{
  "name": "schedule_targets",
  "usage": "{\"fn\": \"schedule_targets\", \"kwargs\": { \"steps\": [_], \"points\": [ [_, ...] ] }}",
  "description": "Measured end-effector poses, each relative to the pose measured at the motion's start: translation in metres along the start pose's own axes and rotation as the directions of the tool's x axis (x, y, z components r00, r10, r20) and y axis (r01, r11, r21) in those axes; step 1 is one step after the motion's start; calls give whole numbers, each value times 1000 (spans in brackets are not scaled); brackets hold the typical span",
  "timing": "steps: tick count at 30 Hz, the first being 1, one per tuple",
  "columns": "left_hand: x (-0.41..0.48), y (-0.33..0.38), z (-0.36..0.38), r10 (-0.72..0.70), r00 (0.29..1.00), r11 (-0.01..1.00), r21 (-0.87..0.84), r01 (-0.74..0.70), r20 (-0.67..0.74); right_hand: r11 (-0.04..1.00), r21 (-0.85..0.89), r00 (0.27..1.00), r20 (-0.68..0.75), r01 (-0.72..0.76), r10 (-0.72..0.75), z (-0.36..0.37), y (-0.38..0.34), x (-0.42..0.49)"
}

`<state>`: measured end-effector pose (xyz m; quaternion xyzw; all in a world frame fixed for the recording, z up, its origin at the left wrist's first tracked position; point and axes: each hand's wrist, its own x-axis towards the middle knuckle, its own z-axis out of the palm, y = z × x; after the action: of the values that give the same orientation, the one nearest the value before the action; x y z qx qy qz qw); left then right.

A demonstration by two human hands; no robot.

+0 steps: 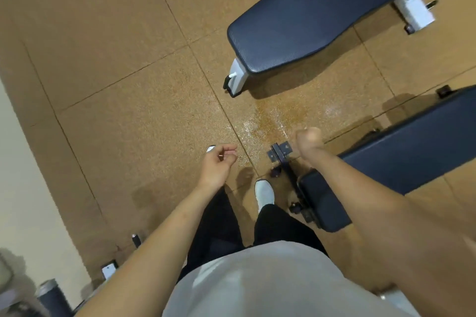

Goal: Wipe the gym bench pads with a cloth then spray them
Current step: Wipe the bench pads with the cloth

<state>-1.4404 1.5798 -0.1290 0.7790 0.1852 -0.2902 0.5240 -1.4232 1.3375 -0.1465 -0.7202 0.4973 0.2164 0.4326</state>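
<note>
Observed: person standing, view straight down.

Near bench (412,147): dark blue long pad running off the right edge, with a shorter seat pad (322,203) at its end. Both pad surfaces are uncovered.

Right hand (309,140): fingers curled into a fist, back of the wrist toward the camera. Nothing is seen in the grip. It hovers just past the near bench's seat end, over the black bracket (279,152) of the frame. The hand is off the pads, and the forearm crosses above the gap between seat pad and long pad. Whether the forearm touches the bench cannot be told.

Left hand (219,162): fingers loosely curled, palm partly up, holding nothing. It is well apart from the near bench, on the far side of the person's legs from it. A small white tip shows just beyond its fingers; what it is cannot be told.

Far bench (309,26): second dark blue pad on a white frame, lying beyond the near bench, well apart from both hands.

Floor (116,85): brown tiles. A shiny wet patch (265,121) lies between the near bench and the far bench, just ahead of the right hand.

One white shoe (264,194) stands just beside the near bench's seat pad.
</note>
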Motion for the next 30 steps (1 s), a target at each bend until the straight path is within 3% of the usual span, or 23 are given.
{"fn": "schedule_targets", "kwargs": {
  "steps": [10, 13, 16, 21, 25, 28, 30],
  "points": [
    [162, 96, 24, 103, 924, 946, 252, -206, 369, 958, 255, 969, -171, -133, 180, -16, -62, 72],
    [197, 127, 54, 96, 901, 926, 293, -237, 424, 882, 442, 974, -74, -161, 215, -21, -76, 92],
    [228, 154, 90, 110, 877, 910, 307, -278, 468, 804, 548, 973, 113, -230, 201, -30, -93, 115],
    [278, 184, 143, 131, 814, 901, 274, -335, 566, 697, 674, 924, 379, -246, -41, -47, -113, 164],
    [317, 198, 166, 80, 769, 910, 269, -316, 634, 778, 603, 948, 317, -175, -32, -55, -133, 194],
    [345, 205, 173, 100, 769, 907, 260, -331, 631, 773, 611, 948, 315, -168, -44, -53, -148, 217],
    [366, 208, 177, 93, 792, 918, 257, -303, 603, 811, 573, 970, 243, -120, -27, -52, -161, 232]
  ]
}}
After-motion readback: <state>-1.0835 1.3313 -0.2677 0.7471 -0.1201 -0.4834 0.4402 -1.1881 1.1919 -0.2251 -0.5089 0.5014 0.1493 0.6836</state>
